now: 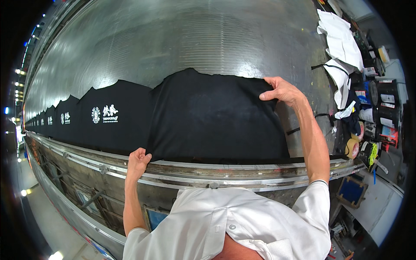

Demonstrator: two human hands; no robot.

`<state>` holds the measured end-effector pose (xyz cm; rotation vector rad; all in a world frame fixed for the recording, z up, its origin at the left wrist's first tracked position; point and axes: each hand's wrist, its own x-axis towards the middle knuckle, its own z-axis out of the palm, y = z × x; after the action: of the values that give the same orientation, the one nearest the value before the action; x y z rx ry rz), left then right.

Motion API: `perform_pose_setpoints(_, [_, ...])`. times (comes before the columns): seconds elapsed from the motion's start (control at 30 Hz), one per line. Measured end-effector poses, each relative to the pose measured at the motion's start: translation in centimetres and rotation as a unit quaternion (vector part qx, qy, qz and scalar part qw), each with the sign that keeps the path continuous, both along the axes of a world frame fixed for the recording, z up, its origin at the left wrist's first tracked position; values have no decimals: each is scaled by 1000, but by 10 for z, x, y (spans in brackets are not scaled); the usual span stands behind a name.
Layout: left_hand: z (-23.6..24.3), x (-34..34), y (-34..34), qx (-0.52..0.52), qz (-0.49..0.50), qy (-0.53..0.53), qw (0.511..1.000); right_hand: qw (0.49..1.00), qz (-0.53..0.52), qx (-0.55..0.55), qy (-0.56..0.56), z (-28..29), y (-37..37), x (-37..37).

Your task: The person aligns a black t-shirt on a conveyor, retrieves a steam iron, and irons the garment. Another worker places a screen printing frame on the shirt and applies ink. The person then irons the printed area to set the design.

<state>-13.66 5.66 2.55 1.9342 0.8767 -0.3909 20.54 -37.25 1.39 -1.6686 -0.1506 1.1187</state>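
A black fabric panel lies across the long metal table in front of me, with faint pale smudges near its middle. My left hand pinches its near left corner at the table's front edge. At the far right corner, my right hand grips the cloth between thumb and fingers. The panel's left side overlaps or meets a neighbouring black panel, which bears a white print. Several more printed black panels run on in a row to the left.
Metal rails run along the front of the table. To the right lie a white cloth, black tubs and tape rolls. A blue framed screen leans below, at the lower right.
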Motion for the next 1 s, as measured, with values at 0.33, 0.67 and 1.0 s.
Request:
perform_pose_setpoints(0.33, [3,3,0,7,-3,23,1000,971,143,-149,-123,34,-41,24])
perform_pose_setpoints(0.67, [2,1,2,15,-19,26,999,993,-90,80,21,5,-88,-5])
perform_pose_setpoints(1.0, [4,5,2,2,-31,25,999,914,-66,-206,-343,-11,-91,10])
